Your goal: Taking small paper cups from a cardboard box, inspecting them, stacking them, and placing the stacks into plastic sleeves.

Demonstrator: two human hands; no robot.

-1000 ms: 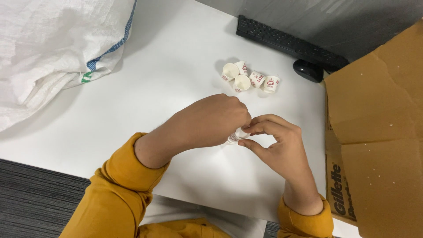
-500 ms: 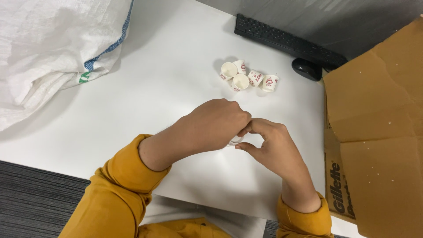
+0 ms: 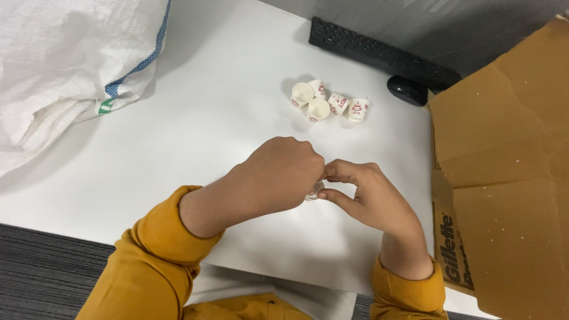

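Centre of frame: left hand [image 3: 278, 178] curled into a loose fist, knuckles up, meeting the right hand [image 3: 367, 198] above the white worktop [image 3: 178, 148]. Both pinch one small white paper cup [image 3: 314, 191], mostly hidden between the fingertips, just below centre. Right hand's thumb and forefinger closed on it.

Upper centre: cluster of five small paper cups [image 3: 329, 104], white with red print, some on their sides, touching one another.

Upper right: black keyboard [image 3: 379, 53], black mouse [image 3: 406, 90] beside it. Right edge: flattened brown cardboard [image 3: 504, 178]. Upper left: white woven sack [image 3: 65, 59].
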